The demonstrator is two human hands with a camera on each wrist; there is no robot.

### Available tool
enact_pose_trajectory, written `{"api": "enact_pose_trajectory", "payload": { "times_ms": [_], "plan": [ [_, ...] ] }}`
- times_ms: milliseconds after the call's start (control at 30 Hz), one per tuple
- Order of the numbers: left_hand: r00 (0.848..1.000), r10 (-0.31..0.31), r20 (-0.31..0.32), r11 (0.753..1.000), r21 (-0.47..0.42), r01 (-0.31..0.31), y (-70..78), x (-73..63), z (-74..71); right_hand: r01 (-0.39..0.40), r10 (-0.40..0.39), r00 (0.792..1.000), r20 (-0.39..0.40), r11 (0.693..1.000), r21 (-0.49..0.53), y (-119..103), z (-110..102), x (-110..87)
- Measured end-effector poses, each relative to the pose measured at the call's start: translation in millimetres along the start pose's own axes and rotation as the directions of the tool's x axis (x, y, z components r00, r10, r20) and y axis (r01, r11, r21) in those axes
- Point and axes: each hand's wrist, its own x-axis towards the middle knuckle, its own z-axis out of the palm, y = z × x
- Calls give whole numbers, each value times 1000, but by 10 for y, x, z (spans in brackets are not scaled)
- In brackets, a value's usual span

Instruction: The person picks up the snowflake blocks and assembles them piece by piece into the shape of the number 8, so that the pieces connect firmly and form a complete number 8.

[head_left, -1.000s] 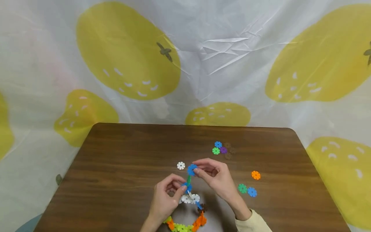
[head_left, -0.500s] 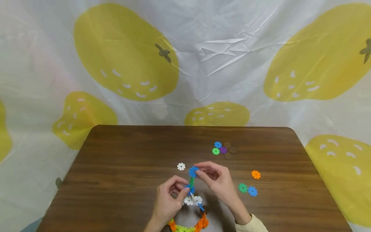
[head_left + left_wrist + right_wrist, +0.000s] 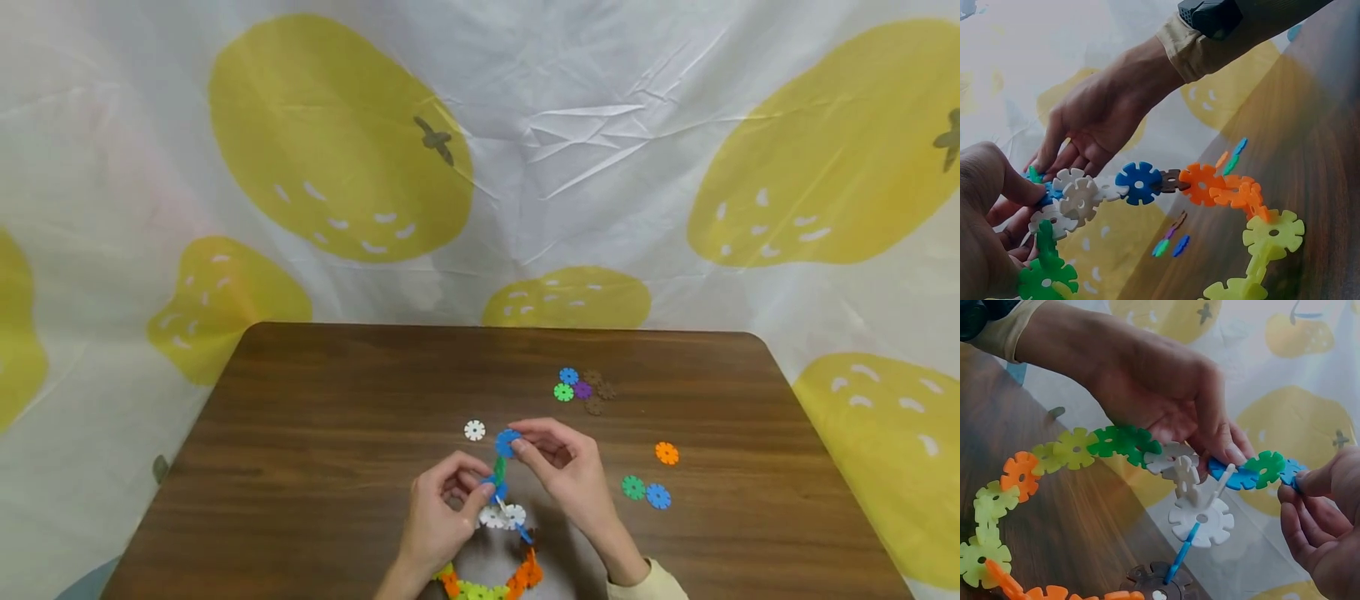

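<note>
A ring-shaped chain of notched plastic snowflake discs hangs between the hands. In the head view, my left hand (image 3: 442, 512) pinches a blue disc (image 3: 497, 492) just above the white discs (image 3: 513, 516). Thumb and fingertips of my right hand (image 3: 573, 471) grip another blue disc (image 3: 507, 443) at the top end. Between these two blue discs sits a green disc (image 3: 1266, 469), joined edgewise to both. The right wrist view shows white, dark green, yellow-green and orange discs (image 3: 1020, 477) following round the loop. Its lowest part is cut off in the head view.
Loose discs lie on the brown wooden table (image 3: 300, 442): a white disc (image 3: 475, 430) beyond the hands, an orange disc (image 3: 667, 453) at right, and a green disc (image 3: 633, 487) beside a blue one. A mixed cluster, including a purple disc (image 3: 582, 390), lies farther back. A fruit-print curtain (image 3: 525, 208) hangs behind.
In the head view, both hands and the top of the chain have shifted slightly right, the right hand also a little lower. Both keep their pinch on the same blue discs.
</note>
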Motion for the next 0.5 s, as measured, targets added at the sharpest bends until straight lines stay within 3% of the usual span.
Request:
{"api": "enact_pose_trajectory", "payload": {
  "times_ms": [133, 333, 500],
  "plan": [
    [1000, 29, 8, 1000, -1, -29, 9, -2, 9, 0, -1, 1000, 20, 1000, 11, 12, -5, -2],
    [998, 66, -9, 997, 31, -66, 8, -28, 7, -59, 57, 997, 59, 998, 32, 25, 2, -12],
    [993, 118, -4, 992, 53, -118, 2, -36, 7, -22, 20, 998, 67, 999, 41, 30, 1, -34]
  ]
}}
